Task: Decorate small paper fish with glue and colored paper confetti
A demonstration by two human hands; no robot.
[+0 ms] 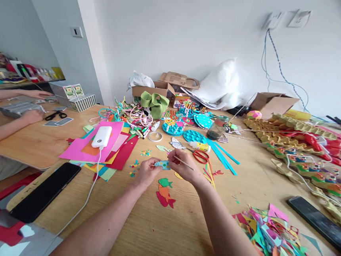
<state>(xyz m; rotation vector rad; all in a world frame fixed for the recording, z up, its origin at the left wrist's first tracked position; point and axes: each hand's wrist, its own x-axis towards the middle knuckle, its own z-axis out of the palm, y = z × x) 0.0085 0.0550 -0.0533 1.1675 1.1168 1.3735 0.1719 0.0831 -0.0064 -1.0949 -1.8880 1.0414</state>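
Though flat, dotted paper fish (163, 165).

I note one light-blue paper fish (162, 165), spotted, head leftward, pinched in the left hand (147, 171) above the desk (137, 228). Thin pale stick (184, 162): in the right hand (182, 171), sloping down rightward.

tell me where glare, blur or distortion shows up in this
Head view: the white bag is partly washed out; head view: the far-left clutter looks soft; head view: right corners darken, and the phone at right looks stretched; head view: the hands are reasonably clear.
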